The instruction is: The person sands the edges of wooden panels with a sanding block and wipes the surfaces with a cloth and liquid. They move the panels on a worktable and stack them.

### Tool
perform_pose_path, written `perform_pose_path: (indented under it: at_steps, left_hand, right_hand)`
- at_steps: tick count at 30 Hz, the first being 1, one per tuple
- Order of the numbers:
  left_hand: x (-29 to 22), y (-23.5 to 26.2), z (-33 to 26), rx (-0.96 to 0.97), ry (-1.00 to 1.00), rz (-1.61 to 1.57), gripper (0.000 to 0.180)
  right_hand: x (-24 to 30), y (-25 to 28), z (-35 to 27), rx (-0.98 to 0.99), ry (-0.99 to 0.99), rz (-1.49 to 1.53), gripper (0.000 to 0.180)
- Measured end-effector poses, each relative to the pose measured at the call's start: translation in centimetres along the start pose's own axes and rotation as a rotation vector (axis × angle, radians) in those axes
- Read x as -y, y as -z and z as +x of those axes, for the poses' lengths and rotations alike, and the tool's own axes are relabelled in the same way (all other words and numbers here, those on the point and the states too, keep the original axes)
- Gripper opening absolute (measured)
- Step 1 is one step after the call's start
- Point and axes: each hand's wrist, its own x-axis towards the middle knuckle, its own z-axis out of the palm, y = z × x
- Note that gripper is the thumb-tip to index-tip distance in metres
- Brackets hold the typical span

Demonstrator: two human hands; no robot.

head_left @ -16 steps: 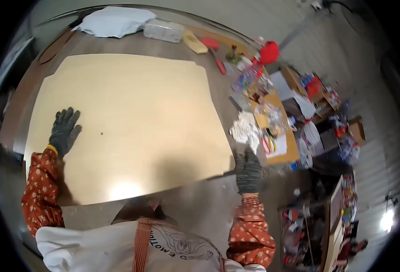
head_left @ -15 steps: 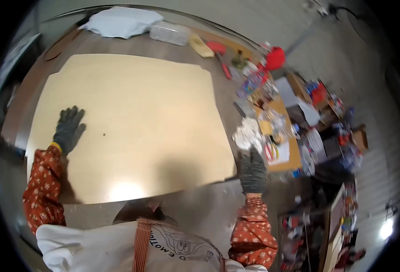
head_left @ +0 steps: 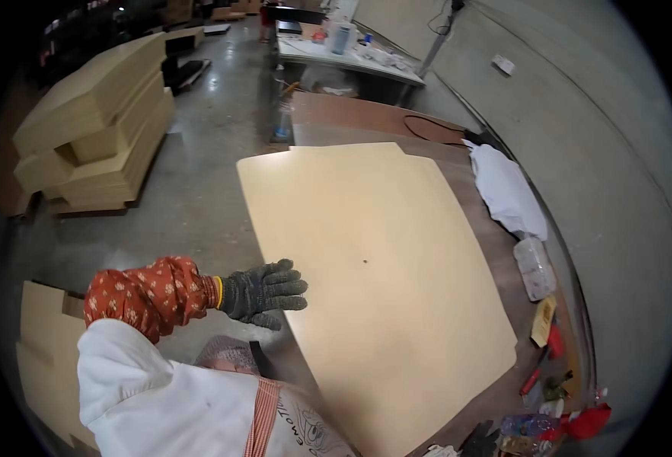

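A large pale-yellow board [head_left: 381,305] with notched corners lies flat on the brown-topped table, a small dark spot near its middle. My left hand [head_left: 263,295], in a dark grey knit glove with a yellow cuff, is over the board's left edge with fingers spread and nothing in them. At the lower edge of the picture, just past the board, a dark gloved part of my right hand [head_left: 479,439] shows. Beside it is a crumpled white cloth [head_left: 441,451]. The right hand is mostly cut off, so its grip is hidden.
Along the wall side of the table lie a white cloth bundle [head_left: 508,189], a clear-wrapped pack [head_left: 534,268], a yellow block [head_left: 544,321], a red-handled tool [head_left: 531,381] and plastic bottles. Stacked pale boards [head_left: 96,129] stand on the floor at left; a cluttered white table [head_left: 351,57] is beyond.
My view has swung left, bringing the stacked boards and the far table into sight. My right hand, earlier fully visible at the white cloth, is now mostly out of the picture. The left stays spread.
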Motion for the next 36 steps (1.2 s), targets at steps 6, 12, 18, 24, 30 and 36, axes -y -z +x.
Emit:
perform_pose_path:
  at_steps: [6, 12, 18, 24, 30, 36]
  left_hand:
    - [2.4, 2.5, 1.1, -0.209, 0.042, 0.221, 0.066]
    - [0.9, -0.7, 4.1, -0.222, 0.068, 0.395, 0.055]
    - [0.0, 0.8, 4.5, -0.217, 0.029, 0.393, 0.052]
    - [0.8, 1.1, 7.6, -0.284, 0.002, 0.449, 0.059]
    - [1.3, -1.3, 8.0, -0.381, -0.012, 0.407, 0.040]
    - [9.2, 1.8, 5.2, -0.044, -0.081, 0.437, 0.057]
  right_hand:
    - [9.7, 4.5, -3.8, -0.176, 0.396, 0.276, 0.086]
    - [5.5, 6.5, -1.8, -0.244, 0.464, 0.436, 0.082]
    - [2.5, 8.3, -3.6, -0.266, 0.536, 0.615, 0.078]
    - [7.6, 7.1, -8.9, -0.411, 0.797, 0.722, 0.060]
    - [14.4, 6.5, -20.1, -0.166, 0.840, 0.758, 0.061]
    - [13.5, 4.5, -24.1, -0.403, 0.707, 0.258, 0.068]
